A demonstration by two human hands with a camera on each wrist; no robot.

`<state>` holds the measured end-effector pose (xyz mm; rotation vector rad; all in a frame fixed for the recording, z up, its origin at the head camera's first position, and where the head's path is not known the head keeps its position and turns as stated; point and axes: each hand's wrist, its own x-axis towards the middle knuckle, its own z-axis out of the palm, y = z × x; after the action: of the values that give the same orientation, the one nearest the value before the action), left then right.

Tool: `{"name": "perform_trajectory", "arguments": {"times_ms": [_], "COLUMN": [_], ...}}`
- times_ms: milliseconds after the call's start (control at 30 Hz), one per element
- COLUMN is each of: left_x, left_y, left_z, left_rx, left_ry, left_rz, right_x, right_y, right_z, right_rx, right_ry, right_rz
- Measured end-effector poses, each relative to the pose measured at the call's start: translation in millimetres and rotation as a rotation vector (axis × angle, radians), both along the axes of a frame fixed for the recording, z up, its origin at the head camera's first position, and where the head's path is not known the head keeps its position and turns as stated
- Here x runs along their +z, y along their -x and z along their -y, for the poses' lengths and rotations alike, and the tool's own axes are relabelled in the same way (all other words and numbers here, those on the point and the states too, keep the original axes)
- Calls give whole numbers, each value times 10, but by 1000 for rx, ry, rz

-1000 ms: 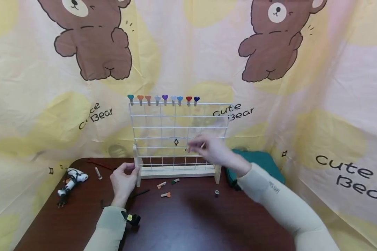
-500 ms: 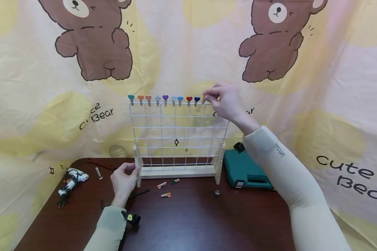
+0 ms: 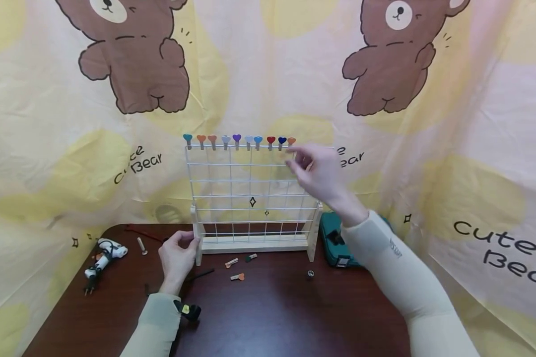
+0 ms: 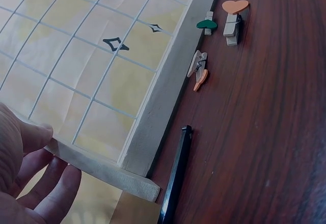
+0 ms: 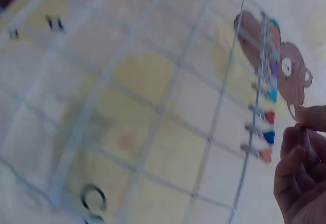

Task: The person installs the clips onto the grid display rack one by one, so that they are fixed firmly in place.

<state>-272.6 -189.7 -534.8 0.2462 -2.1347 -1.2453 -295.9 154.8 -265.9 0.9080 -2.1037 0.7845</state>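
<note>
A white wire grid stands upright in a pale wooden stand. My left hand pinches the stand's left upright between thumb and fingers. Wooden clothespins with coloured hearts line the grid's top wire from the left corner; an orange-heart clothespin is rightmost, beside a dark blue one. Just right of and below it hovers my right hand, fingers loosely bent and holding nothing. On the table lie two orange-heart clothespins and a green-heart one.
A green case sits behind my right forearm. A small round metal piece lies front right of the stand. At the left are a white corded tool, a pale stick and a black rod. A bear-print cloth hangs behind.
My right hand rose to the top wire with a clothespin, let go of it beside the dark blue one, and drew back slightly downward. My left hand stays on the stand.
</note>
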Motion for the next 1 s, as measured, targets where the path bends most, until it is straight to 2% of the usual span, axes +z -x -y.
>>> {"name": "perform_trajectory", "arguments": {"times_ms": [100, 200, 333, 400, 533, 633, 767, 900, 1000], "left_x": [6, 9, 5, 1, -13, -17, -20, -17, -6], "left_y": [2, 2, 3, 4, 1, -5, -14, -14, -10], "left_z": [-6, -7, -6, -4, -7, -10, -8, -11, -18], "left_rx": [-1, -1, 4, 8, 7, 5, 14, 10, 9], "left_ry": [7, 12, 16, 15, 15, 11, 2, 7, 9], "left_rz": [5, 9, 9, 5, -1, -7, -13, -15, -17], "right_x": [-368, -820, -1447, -1741, -2199, -2410, -2579, -2639, -2572], "right_y": [-95, -166, -258, -286, -313, -312, -300, -292, -287], "right_z": [87, 209, 418, 530, 726, 842, 943, 959, 909], "right_rx": [137, 206, 208, 193, 121, 53, 24, 23, 35], "right_ry": [-3, -93, -310, -433, -628, -703, -744, -746, -703], "right_rz": [53, 152, 323, 376, 416, 406, 409, 454, 489]}}
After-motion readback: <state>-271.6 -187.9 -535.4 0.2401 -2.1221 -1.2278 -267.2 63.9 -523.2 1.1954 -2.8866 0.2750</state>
